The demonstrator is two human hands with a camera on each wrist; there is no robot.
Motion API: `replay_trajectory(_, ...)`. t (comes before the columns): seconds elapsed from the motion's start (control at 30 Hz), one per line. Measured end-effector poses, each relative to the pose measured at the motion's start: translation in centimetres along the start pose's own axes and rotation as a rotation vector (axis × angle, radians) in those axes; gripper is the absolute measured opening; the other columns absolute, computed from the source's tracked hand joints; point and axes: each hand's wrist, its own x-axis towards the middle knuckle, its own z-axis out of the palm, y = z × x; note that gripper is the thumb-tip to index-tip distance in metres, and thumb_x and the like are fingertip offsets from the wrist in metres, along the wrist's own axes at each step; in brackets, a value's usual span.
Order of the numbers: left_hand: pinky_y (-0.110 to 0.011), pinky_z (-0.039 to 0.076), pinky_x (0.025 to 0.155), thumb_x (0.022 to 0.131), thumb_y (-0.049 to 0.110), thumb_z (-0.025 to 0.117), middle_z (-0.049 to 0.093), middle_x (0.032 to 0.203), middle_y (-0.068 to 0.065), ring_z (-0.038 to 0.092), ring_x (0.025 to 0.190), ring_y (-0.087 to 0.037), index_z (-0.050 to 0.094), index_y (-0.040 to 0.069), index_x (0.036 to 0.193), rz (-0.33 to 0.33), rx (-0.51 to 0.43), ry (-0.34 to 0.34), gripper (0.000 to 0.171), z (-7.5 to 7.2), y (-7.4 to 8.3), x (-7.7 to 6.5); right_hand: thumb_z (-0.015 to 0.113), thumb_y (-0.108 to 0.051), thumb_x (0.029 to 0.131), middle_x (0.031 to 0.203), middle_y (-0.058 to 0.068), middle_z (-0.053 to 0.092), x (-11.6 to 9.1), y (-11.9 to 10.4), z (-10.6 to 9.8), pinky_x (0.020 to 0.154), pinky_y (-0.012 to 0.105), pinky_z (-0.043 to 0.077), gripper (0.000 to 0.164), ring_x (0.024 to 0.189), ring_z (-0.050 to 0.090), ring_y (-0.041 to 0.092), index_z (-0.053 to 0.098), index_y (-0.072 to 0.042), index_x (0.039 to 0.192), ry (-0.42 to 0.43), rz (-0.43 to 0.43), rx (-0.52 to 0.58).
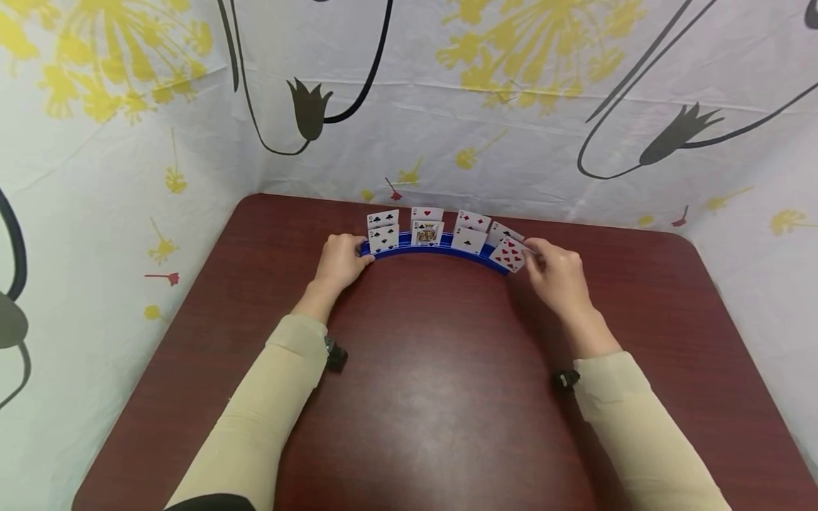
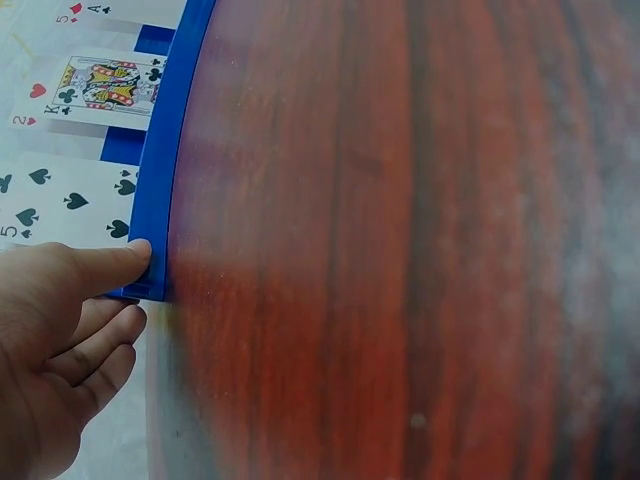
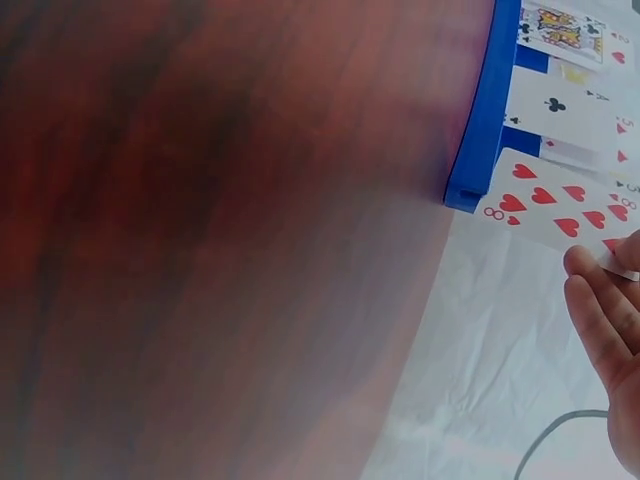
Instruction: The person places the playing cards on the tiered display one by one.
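A curved blue playing card holder (image 1: 418,249) stands near the table's far edge with cards upright in two rows. My left hand (image 1: 341,262) grips its left end, the thumb on the front face and the other fingers behind. Beside that thumb is the five of spades (image 2: 75,200), then the king of clubs (image 2: 108,82) and the ace of clubs (image 3: 555,105). At the holder's right end, my right hand (image 1: 559,273) pinches the eight of hearts (image 3: 545,195) by its upper corner. This card leans outward, its lower edge at the holder.
Behind the front row stand more cards, among them the two of hearts (image 1: 427,213) and a diamond card (image 1: 473,218). The brown table (image 1: 422,397) has rounded corners. White patterned cloth (image 1: 409,85) hangs close behind it and at both sides.
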Motion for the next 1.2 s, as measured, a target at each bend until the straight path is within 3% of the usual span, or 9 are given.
replay_trajectory(0.67,-0.042,0.058,0.086,0.091,0.019,0.079,0.074,0.107,-0.018,0.070,0.090,-0.025,0.069,0.000,0.129,0.017,0.003,0.014,0.044,0.3,0.3,-0.1,0.069,0.004,0.090,0.096,0.024,0.073,0.0,-0.5,0.7,0.068,0.050,0.059,0.018,0.077,0.074,0.035,0.071,0.007,0.108,-0.007,-0.016,0.007)
replay_trajectory(0.97,-0.041,0.058,0.087,0.092,0.020,0.078,0.074,0.109,-0.018,0.070,0.094,-0.026,0.068,0.000,0.131,0.015,0.001,-0.002,0.045,0.4,0.4,0.0,0.072,0.003,0.088,0.097,0.023,0.074,-0.6,-0.1,0.5,0.070,0.049,0.059,0.028,0.079,0.073,0.034,0.071,0.006,0.116,-0.060,-0.028,0.001)
replay_trajectory(1.2,-0.042,0.058,0.087,0.093,0.021,0.077,0.073,0.110,-0.018,0.070,0.094,-0.027,0.067,0.000,0.132,0.005,0.002,-0.009,0.046,0.3,0.1,0.0,0.074,0.002,0.088,0.095,0.021,0.075,-1.0,0.1,0.1,0.068,0.047,0.060,0.033,0.076,0.075,0.032,0.070,0.005,0.120,-0.030,-0.044,0.012)
